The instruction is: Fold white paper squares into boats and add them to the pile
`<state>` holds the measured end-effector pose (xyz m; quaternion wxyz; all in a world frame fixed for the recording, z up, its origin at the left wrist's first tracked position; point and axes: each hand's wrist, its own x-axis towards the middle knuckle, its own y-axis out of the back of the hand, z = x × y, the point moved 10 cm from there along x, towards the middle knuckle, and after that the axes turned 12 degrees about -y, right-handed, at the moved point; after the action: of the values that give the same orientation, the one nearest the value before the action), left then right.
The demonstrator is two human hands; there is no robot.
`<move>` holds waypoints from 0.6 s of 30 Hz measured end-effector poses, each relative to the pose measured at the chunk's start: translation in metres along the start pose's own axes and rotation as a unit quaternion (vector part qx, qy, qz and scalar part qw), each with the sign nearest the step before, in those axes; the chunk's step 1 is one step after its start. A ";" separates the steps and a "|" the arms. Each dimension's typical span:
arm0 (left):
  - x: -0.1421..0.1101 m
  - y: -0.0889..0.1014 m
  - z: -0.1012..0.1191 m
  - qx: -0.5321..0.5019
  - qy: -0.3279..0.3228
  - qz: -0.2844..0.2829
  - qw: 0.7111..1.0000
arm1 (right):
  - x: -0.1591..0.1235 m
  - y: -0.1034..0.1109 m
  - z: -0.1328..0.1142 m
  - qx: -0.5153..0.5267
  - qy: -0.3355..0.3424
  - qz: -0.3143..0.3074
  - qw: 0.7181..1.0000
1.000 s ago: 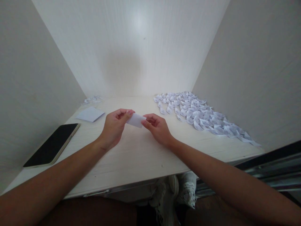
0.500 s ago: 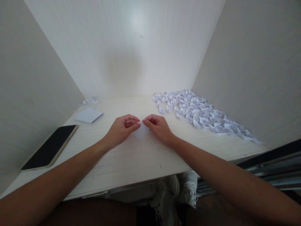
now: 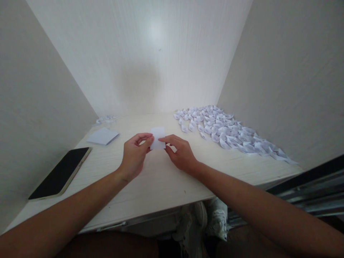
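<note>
A small white paper slip [image 3: 157,138] stands upright between my two hands, just above the pale wooden table [image 3: 161,179]. My left hand [image 3: 133,157] pinches its left edge with thumb and fingers closed on it. My right hand [image 3: 180,152] pinches the right edge the same way. Both forearms reach in from the bottom corners of the view.
A big heap of folded white paper pieces [image 3: 228,132] covers the table's right side up to the right wall. A black phone [image 3: 60,172] lies at the left, a stack of white paper squares [image 3: 103,136] behind it, and a few folded pieces [image 3: 106,119] in the back left corner.
Half a second ago the slip lay pressed flat on the table under both hands' fingertips. Now both hands have lifted it and hold it upright.
</note>
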<state>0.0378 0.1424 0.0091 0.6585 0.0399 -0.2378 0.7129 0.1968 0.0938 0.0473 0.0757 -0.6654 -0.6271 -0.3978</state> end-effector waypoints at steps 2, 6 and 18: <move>0.004 -0.003 0.000 -0.005 0.004 -0.036 0.999 | 0.002 0.006 0.007 0.006 -0.016 0.020 1.000; 0.010 -0.017 0.006 0.042 -0.045 -0.169 0.984 | 0.005 0.019 0.019 0.050 -0.048 0.064 0.996; 0.002 -0.028 0.066 0.192 -0.339 -0.241 0.889 | 0.004 0.028 0.002 0.084 -0.042 0.077 0.993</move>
<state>0.0475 0.1190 0.0767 0.6689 0.4606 -0.2884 0.5072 0.2224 0.0929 0.0595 0.1358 -0.7192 -0.6077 -0.3083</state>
